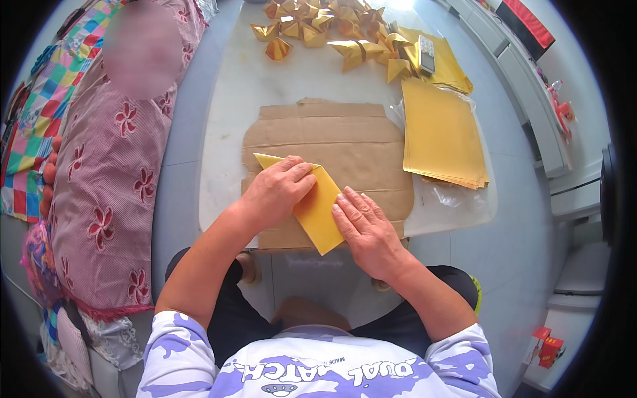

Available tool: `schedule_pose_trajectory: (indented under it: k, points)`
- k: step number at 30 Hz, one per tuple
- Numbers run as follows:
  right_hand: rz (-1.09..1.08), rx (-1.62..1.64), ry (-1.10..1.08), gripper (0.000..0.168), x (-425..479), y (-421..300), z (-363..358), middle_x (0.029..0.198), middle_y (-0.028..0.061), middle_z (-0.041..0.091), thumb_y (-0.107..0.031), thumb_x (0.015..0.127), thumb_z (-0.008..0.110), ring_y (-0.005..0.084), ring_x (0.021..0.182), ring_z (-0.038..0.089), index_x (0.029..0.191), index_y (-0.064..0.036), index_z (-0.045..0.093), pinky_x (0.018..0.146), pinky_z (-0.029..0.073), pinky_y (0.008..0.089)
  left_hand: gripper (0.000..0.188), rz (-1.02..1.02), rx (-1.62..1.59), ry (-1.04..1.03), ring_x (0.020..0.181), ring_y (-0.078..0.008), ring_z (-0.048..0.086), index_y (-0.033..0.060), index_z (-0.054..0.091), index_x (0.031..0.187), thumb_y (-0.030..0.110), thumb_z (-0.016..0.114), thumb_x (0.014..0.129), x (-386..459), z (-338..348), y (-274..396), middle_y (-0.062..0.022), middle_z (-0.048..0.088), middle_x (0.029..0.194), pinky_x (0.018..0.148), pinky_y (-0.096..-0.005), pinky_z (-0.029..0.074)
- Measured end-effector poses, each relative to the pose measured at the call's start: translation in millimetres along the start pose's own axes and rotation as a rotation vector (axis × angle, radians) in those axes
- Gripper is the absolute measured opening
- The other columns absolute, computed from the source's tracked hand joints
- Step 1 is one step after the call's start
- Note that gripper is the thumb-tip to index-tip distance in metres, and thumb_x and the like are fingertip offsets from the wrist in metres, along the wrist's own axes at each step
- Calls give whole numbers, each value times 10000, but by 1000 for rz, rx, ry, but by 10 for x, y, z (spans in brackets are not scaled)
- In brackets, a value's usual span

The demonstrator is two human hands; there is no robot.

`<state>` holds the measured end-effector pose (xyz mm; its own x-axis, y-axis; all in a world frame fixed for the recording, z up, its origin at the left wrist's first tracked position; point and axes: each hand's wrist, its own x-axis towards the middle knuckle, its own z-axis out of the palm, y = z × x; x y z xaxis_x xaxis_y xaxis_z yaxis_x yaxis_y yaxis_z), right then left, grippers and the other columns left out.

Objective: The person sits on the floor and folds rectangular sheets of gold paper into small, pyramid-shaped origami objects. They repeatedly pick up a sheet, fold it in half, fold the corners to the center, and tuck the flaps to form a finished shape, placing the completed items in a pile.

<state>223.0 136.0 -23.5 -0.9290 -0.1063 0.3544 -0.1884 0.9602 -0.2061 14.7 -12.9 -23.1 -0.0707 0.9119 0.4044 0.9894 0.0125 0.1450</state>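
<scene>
A sheet of gold paper (321, 214), folded into a slanted shape with a pointed lower end, lies over a flattened piece of brown cardboard (318, 129). My left hand (278, 186) holds its upper part, fingertips bent over the fold near the top corner. Along the paper's right edge rests my right hand (371, 234), laid flat with its fingers extended and close together. The right thumb is hidden, so a grip there cannot be made out. A narrow folded tip of the paper sticks out beyond my left fingers.
The cardboard lies on a white table (224, 124). At right is a stack of flat gold sheets (443, 134) on clear plastic. Folded gold paper pieces (308, 30) crowd the far end, beside a small handheld device (426, 54). A pink-covered sofa (109, 199) stands at left.
</scene>
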Motion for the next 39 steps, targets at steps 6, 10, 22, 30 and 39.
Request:
schedule_pose_trajectory:
  k: [6, 10, 22, 30, 39]
  points:
    - [-46, -15, 16, 382, -44, 17, 6, 1240, 213, 659, -54, 860, 580, 348, 1257, 587, 1223, 58, 614, 1105, 419, 512, 223, -62, -169, -20, 1180, -354, 598, 14, 679, 1004, -11, 678, 783, -92, 5, 60, -167, 657, 1169, 959, -405, 534]
    - [-96, -37, 50, 316, -48, 17, -21, 1165, 200, 687, -64, 853, 595, 338, 1187, 633, 1144, 53, 638, 1059, 466, 496, 241, -57, -332, -60, 1262, -414, 530, 14, 673, 995, 27, 742, 765, -149, 1, 52, -220, 600, 1235, 1055, -465, 461]
    - [-73, 78, 160, 290, -119, 34, -56, 1022, 168, 717, -16, 812, 638, 318, 1054, 701, 1093, 49, 659, 942, 556, 462, 640, -166, -461, -341, 1468, -480, 195, 59, 485, 1068, 250, 916, 634, -111, -191, 255, -281, 333, 1433, 1225, -561, 146]
    - [84, 213, 221, 308, -171, 64, 22, 995, 182, 710, 34, 816, 640, 335, 994, 702, 1123, 65, 637, 914, 562, 425, 334, -164, -489, -270, 1472, -489, 189, 70, 538, 935, 103, 823, 764, -164, -79, 248, -300, 335, 1457, 1203, -622, 121]
    - [231, 312, 280, 369, -97, 4, 20, 992, 177, 685, 70, 811, 652, 333, 913, 669, 1177, 58, 607, 799, 539, 403, 116, -244, -514, -210, 1468, -432, 263, 33, 614, 884, 112, 699, 893, -192, 18, 226, -250, 404, 1473, 1196, -600, 156]
